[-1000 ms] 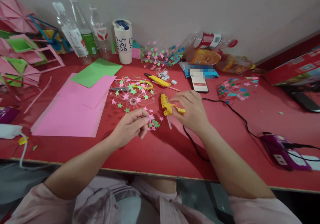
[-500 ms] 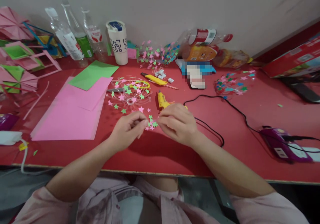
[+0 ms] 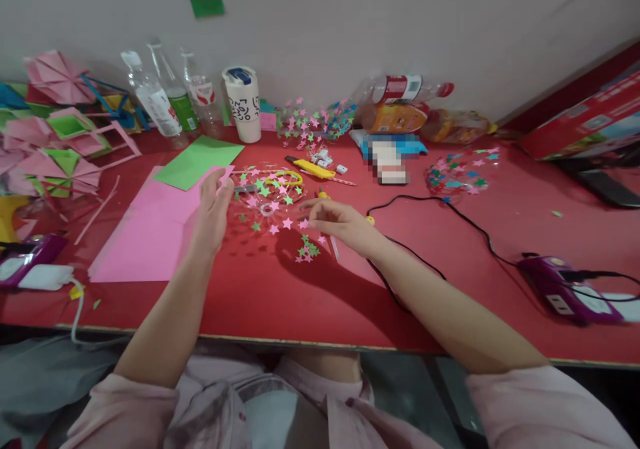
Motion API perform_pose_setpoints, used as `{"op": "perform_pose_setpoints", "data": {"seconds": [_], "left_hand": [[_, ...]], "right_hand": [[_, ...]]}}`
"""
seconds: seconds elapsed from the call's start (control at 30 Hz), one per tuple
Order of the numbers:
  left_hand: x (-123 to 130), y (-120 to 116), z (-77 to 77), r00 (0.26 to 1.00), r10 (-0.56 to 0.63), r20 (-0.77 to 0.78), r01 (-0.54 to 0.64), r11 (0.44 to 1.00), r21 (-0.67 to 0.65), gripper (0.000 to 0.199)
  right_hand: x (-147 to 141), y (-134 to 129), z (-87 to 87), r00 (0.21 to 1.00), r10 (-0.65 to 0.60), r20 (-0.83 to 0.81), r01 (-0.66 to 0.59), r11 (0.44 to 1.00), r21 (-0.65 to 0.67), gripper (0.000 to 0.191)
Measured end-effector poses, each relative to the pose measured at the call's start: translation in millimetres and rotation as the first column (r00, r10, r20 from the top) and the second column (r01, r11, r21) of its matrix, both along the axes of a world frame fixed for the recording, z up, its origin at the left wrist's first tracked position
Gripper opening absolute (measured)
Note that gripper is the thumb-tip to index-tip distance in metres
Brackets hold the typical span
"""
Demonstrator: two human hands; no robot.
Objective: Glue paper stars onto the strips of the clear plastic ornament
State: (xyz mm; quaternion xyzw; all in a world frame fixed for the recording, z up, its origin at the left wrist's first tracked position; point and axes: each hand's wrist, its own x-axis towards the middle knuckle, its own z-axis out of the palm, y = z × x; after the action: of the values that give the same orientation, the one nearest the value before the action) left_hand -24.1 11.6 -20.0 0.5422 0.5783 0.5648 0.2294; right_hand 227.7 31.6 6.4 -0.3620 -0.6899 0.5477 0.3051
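A clear plastic piece dotted with pink and green stars [image 3: 268,199] stands in the middle of the red table [image 3: 250,302]. At its left side is my left hand [image 3: 213,215], upright with fingers stretched, over the pink sheets [image 3: 135,242]. My right hand [image 3: 340,225] is at its right edge, thumb and index finger pinched on a pink star [image 3: 304,224]. Loose pink and green stars [image 3: 307,249] lie in a small heap below. The glue gun [image 3: 324,195] is mostly hidden behind my right hand.
Plastic bottles [image 3: 155,105] and a white tumbler [image 3: 244,109] stand at the back left. Folded paper shapes [image 3: 60,129] fill the far left. A yellow cutter [image 3: 314,168] lies behind the plastic piece. A black cord [image 3: 480,229] runs to a purple power strip [image 3: 565,292].
My left hand has moved left and opened, away from the right one. My right hand has shifted slightly left to the plastic piece's edge. The view has tilted up a little.
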Motion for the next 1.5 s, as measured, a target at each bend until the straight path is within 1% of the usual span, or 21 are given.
{"op": "perform_pose_setpoints", "data": {"seconds": [0.07,0.13,0.23,0.33,0.4,0.5,0.57,0.67,0.7,0.77,0.87,0.9,0.97,1.03,1.1,1.23,1.3,1.4,1.5], "left_hand": [[-0.5,6.2,-4.8,0.988,0.010,0.153,-0.002,0.999,-0.051,0.053],[-0.8,10.7,-7.0,0.972,-0.009,0.235,0.025,0.997,-0.066,0.057],[-3.3,13.4,-7.2,0.971,-0.037,0.237,0.045,0.999,-0.029,0.057],[-4.7,9.5,-3.1,0.979,-0.011,0.206,0.004,0.999,0.033,0.051],[-2.6,3.2,3.4,0.987,0.008,0.162,-0.023,0.995,0.093,0.047],[4.6,-9.9,18.9,0.999,0.028,-0.031,-0.022,0.981,0.193,0.041],[10.2,-20.1,31.2,0.976,0.044,-0.214,0.007,0.973,0.231,0.032],[17.5,-34.4,45.4,0.890,0.048,-0.452,0.077,0.964,0.254,0.018],[19.3,-38.2,47.4,0.856,0.044,-0.516,0.108,0.960,0.260,0.015],[22.3,-43.6,46.1,0.777,0.013,-0.630,0.184,0.951,0.247,0.011],[26.2,-46.0,34.1,0.678,-0.047,-0.734,0.268,0.945,0.187,0.008],[27.8,-45.8,29.0,0.658,-0.048,-0.752,0.272,0.946,0.178,0.009],[31.7,-45.1,19.9,0.636,-0.010,-0.772,0.247,0.950,0.191,0.012],[36.5,-44.4,13.6,0.638,0.046,-0.769,0.200,0.954,0.223,0.016],[41.2,-43.9,10.0,0.655,0.079,-0.751,0.166,0.955,0.245,0.018],[47.6,-41.2,5.6,0.714,0.088,-0.695,0.147,0.951,0.271,0.011],[48.5,-39.1,3.7,0.730,0.100,-0.676,0.138,0.947,0.289,0.006],[47.4,-37.1,2.8,0.727,0.110,-0.677,0.131,0.947,0.294,0.003],[44.9,-37.1,5.1,0.721,0.076,-0.688,0.145,0.955,0.257,0.003]], "right_hand": [[-4.1,-5.0,0.1,0.999,0.032,-0.037,-0.033,0.999,-0.024,0.015],[-8.1,-10.8,-0.1,0.996,0.061,-0.058,-0.063,0.998,-0.027,0.015],[-13.5,-20.4,-1.5,0.993,0.102,-0.061,-0.103,0.995,-0.007,0.014],[-18.1,-29.4,-2.9,0.993,0.114,-0.042,-0.113,0.993,0.021,0.013],[-20.3,-34.1,-2.8,0.993,0.114,-0.015,-0.114,0.993,0.041,0.012],[-21.6,-38.7,-1.2,0.992,0.123,0.003,-0.123,0.991,0.054,0.010],[-20.8,-40.5,0.7,0.993,0.120,0.010,-0.120,0.990,0.071,0.007],[-18.1,-42.7,4.7,0.994,0.094,0.059,-0.101,0.987,0.128,0.006],[-17.1,-43.4,6.3,0.993,0.083,0.088,-0.096,0.983,0.156,0.005],[-15.5,-44.5,9.6,0.987,0.064,0.150,-0.097,0.970,0.221,0.005],[-14.1,-45.0,14.0,0.972,0.040,0.230,-0.117,0.935,0.334,0.007],[-13.9,-44.7,15.4,0.968,0.027,0.250,-0.121,0.921,0.370,0.007],[-13.8,-43.3,18.8,0.957,-0.002,0.289,-0.130,0.890,0.437,0.008],[-14.3,-41.1,23.2,0.949,-0.039,0.311,-0.130,0.855,0.503,0.008],[-15.7,-38.6,27.9,0.945,-0.077,0.319,-0.123,0.817,0.563,0.008],[-21.1,-33.8,31.5,0.945,-0.116,0.307,-0.119,0.749,0.652,0.009],[-23.6,-31.7,27.7,0.949,-0.114,0.295,-0.125,0.721,0.682,0.009],[-25.0,-29.1,16.8,0.947,-0.119,0.299,-0.143,0.676,0.722,0.010],[-24.8,-26.8,5.9,0.929,-0.144,0.340,-0.192,0.597,0.779,0.011]]}}
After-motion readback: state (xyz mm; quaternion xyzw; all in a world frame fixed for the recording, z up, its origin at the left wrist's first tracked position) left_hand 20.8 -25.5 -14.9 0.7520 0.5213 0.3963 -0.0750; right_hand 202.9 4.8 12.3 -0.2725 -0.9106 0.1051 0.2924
